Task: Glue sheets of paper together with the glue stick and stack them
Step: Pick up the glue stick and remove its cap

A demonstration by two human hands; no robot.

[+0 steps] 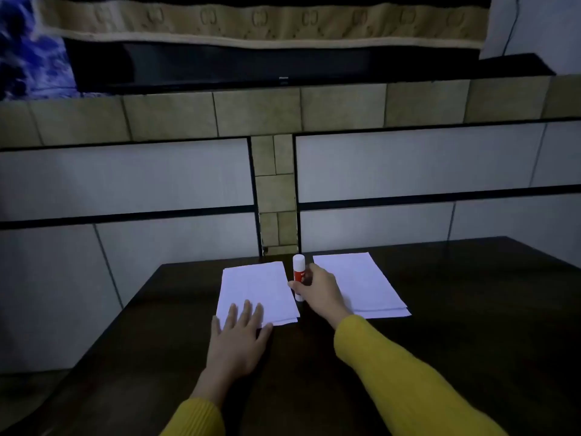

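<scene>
The glue stick stands upright on the dark counter, capped, with a white cap, a red label and a white base. It sits in the gap between two sets of white paper. The left paper stack lies at 9 o'clock from the stick; the right paper stack lies at 3 o'clock, with a second sheet edge visible under its near side. The right hand is clamped on the lower body of the glue stick, thumb in front, fingers wrapped behind. The left hand lies flat, fingers spread, pressing the near edge of the left paper stack. Both forearms wear yellow sleeves.
</scene>
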